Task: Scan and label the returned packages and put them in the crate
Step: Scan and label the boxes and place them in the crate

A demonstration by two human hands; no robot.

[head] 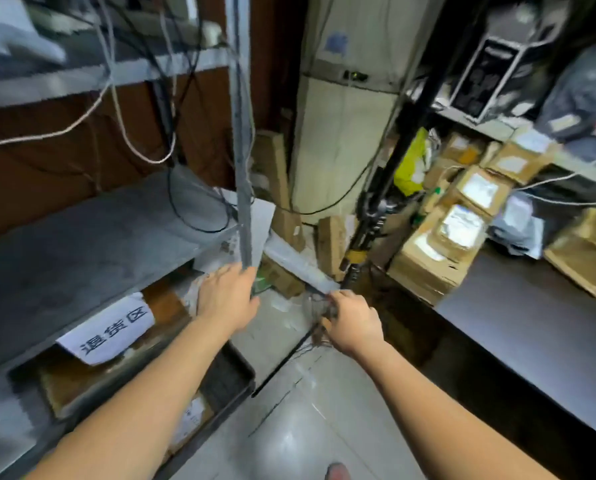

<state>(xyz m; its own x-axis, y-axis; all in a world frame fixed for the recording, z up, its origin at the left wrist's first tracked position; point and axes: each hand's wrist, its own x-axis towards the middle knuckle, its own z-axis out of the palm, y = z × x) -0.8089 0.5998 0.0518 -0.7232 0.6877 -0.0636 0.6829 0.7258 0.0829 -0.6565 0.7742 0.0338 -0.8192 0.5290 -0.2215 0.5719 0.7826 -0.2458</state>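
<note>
Step in hand: fetching a returned package, as I judge it. Both hands reach into the gap between the shelf [81, 230] and the tabletop [532, 323], where a long grey parcel [296, 265] lies slanted low in the centre of the frame. Nothing shows scanning or labelling under way.

Task's thing: the long grey parcel sits just above and between the two hands. Blur hides whether either hand touches it.

Crate: the dark crate [234, 379] stands under the shelf at lower left. It holds brown boxes, and a paper sign [112, 329] hangs above it.

Left hand: the left hand [229, 297] is spread flat with its back to the camera. Its fingers are fairly straight and point up beside the shelf post [241, 168]. It seems to hold nothing.

Right hand: the right hand [353, 323] is right of centre, knuckles up. Its fingers are curled round a blurred dark bundle [319, 308] near the parcel's lower right end. A thin dark cord [282, 365] trails from it down-left across the floor [307, 427]. What the bundle is, I cannot tell.

Arms: both forearms stretch forward from the bottom edge and converge toward the centre.

Next move: probably a firm grip on the parcel, then lifting it clear of the post and hanging cables, so that its label faces up for scanning.

Other stock: cardboard boxes [438, 251] are piled at the tabletop's far end at centre right, well apart from the hands.
</note>
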